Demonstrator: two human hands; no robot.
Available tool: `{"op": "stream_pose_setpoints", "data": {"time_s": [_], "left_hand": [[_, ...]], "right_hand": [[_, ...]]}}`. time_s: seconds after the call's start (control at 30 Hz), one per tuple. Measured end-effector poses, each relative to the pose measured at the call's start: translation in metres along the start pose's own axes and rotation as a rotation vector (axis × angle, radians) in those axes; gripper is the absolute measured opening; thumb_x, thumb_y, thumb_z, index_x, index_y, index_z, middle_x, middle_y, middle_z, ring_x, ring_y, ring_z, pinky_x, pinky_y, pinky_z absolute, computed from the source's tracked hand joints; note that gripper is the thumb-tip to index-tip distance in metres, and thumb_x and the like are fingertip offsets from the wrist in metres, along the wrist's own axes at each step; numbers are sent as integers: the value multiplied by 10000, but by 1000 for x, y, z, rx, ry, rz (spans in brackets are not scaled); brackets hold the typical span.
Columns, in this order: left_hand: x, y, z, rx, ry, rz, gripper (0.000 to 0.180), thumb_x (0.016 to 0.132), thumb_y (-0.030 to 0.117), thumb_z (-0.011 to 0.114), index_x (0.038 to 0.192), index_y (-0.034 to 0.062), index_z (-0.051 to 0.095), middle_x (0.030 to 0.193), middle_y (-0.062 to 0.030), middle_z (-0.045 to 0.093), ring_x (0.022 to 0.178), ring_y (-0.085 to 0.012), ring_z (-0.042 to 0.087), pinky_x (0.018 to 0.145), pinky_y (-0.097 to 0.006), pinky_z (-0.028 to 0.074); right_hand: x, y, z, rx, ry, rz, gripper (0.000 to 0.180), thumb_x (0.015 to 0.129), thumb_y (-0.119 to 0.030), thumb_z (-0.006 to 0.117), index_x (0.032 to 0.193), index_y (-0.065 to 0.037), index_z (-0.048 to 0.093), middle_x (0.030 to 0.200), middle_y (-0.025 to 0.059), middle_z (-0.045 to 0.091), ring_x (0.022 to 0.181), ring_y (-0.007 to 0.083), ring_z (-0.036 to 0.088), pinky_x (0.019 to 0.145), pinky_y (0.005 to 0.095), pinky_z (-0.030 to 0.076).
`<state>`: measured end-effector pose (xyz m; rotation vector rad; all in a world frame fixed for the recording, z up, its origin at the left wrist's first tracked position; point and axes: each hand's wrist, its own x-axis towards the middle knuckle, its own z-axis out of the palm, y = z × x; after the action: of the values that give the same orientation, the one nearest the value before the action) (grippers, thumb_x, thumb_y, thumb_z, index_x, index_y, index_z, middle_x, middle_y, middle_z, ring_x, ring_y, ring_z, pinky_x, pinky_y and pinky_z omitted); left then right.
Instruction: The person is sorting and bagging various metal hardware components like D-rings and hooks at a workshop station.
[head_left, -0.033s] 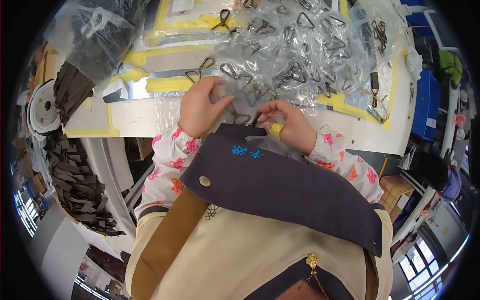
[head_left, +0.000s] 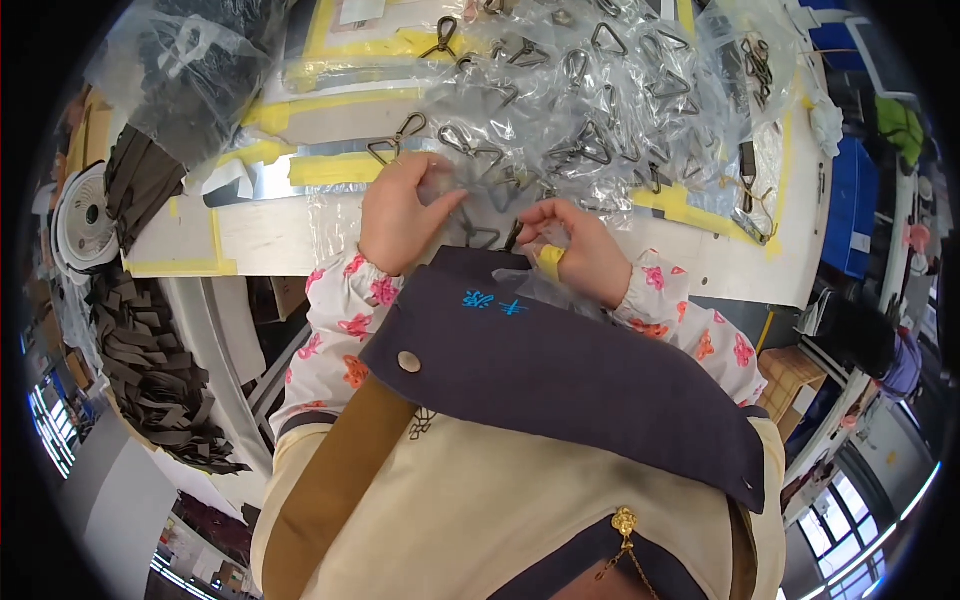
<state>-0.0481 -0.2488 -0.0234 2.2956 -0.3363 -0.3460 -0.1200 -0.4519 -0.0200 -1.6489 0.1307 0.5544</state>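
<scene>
Clear plastic (head_left: 625, 120) heaped beyond both hands' fingers, crumpled over the metal hooks and blurring many of them. Yellow tape (head_left: 335, 170) on the white tabletop (head_left: 270, 235), beyond and left of the left fingers. Fan (head_left: 85, 213) and brown strips (head_left: 150, 370) well left of them; blue bin (head_left: 850, 220) well right of the right fingers. Dark flap (head_left: 560, 370) of the clothing just bodyward of both, its edge hiding what lies under.

Count: one fan, two hands, one yellow wrap (head_left: 550, 261) on the right hand; over a dozen hooks, overlaps preventing an exact tally. One pale hook (head_left: 398, 140) just beyond the left fingers; one dark hook (head_left: 514, 235) upright at the right fingertips.

Left hand (head_left: 398, 212): palm inward, thumb and forefinger parted, unclosed. Right hand (head_left: 588, 258): fingers curled inward at the dark hook; whether they grip it, cannot tell. Flowered sleeves (head_left: 340, 340) angle in from both sides.
</scene>
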Motion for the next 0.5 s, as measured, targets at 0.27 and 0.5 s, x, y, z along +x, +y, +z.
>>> {"op": "stream_pose_setpoints", "data": {"time_s": [0.27, 0.5], "left_hand": [[-9, 12, -3, -670, -82, -204, 187, 688, 75, 650, 830, 10, 548, 981, -78, 525, 824, -151, 539, 709, -259, 421], [-13, 10, -3, -942, -373, -238, 234, 727, 80, 630, 924, 36, 512, 833, -31, 557, 726, -82, 513, 594, -188, 416]], "right_hand": [[-4, 11, -4, -113, 107, 117, 302, 716, -55, 625, 961, 14, 463, 799, 57, 568, 764, 108, 531, 705, 236, 433], [-5, 4, -8, 45, 65, 46, 419, 686, -167, 686, 1008, 9, 484, 907, 93, 572, 826, 136, 555, 692, 273, 445]]}}
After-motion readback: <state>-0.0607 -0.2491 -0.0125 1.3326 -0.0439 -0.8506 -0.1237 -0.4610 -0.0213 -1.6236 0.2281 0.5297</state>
